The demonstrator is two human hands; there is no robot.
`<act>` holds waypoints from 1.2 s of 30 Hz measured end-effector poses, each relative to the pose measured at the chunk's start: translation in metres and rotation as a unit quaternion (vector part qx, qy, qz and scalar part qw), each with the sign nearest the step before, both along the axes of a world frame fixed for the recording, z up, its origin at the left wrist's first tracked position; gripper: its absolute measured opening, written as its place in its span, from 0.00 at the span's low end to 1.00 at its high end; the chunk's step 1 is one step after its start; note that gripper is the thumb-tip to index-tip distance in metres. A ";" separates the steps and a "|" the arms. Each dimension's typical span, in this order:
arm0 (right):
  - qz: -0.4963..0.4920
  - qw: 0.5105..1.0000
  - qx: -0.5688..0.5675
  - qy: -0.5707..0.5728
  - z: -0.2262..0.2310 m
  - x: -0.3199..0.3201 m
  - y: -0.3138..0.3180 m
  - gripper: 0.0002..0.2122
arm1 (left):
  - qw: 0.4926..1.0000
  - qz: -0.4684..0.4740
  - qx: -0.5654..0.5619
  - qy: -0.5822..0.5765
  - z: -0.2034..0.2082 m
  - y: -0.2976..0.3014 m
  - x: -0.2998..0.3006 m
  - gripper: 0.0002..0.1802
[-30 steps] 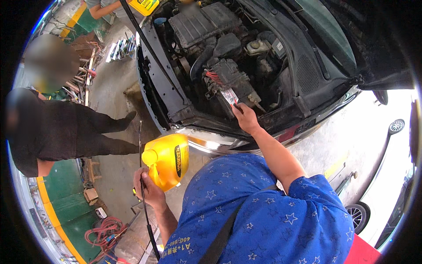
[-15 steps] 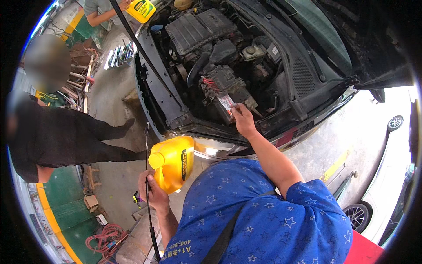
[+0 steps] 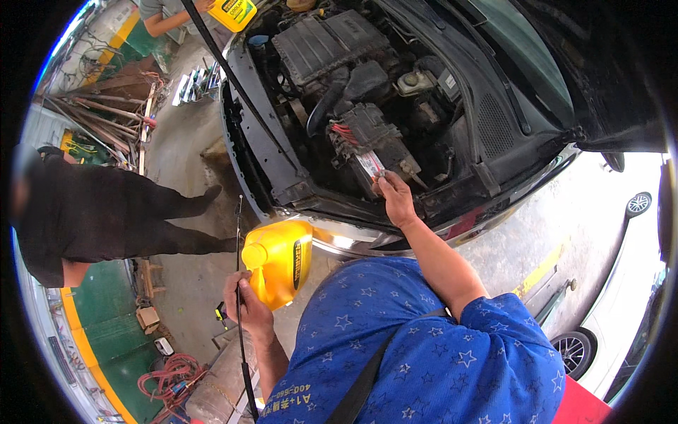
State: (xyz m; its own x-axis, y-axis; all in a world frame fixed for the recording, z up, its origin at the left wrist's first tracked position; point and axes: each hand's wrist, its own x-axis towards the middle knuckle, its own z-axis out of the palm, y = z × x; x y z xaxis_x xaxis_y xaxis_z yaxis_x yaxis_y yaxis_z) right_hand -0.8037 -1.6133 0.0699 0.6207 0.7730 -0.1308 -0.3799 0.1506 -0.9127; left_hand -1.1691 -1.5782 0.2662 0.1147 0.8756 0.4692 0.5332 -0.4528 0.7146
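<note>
Yellow jug, one of two, and one rod clamped in left hand; right hand at one battery, grip unclear.

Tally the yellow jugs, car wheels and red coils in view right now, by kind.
Yellow jugs: 2 (one in the left hand, one with a co-worker)
Car wheels: 2
Red coil: 1
Total: 5
</note>
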 end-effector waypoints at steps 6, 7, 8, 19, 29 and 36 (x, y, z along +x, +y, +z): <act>0.003 0.998 -0.005 0.066 0.017 -0.002 0.007 0.12 | 0.999 0.016 -0.013 -0.029 -0.008 0.001 -0.003 0.09; 0.005 0.999 -0.010 0.049 0.015 -0.001 0.008 0.12 | 0.999 0.018 -0.014 -0.029 -0.008 0.001 -0.002 0.09; 0.006 0.999 -0.015 0.032 0.012 0.000 0.009 0.13 | 0.999 0.019 -0.014 -0.028 -0.007 0.001 -0.002 0.09; 0.024 0.994 -0.036 -0.101 0.001 -0.002 0.012 0.12 | 0.999 0.024 -0.018 -0.044 -0.013 0.004 -0.006 0.09; -0.042 0.934 -0.176 -0.307 0.012 -0.003 0.030 0.10 | 0.999 0.022 -0.032 -0.037 -0.007 0.008 0.005 0.08; -0.050 0.868 -0.239 -0.433 0.023 0.001 0.051 0.09 | 0.998 0.024 -0.024 -0.047 0.001 0.010 0.007 0.08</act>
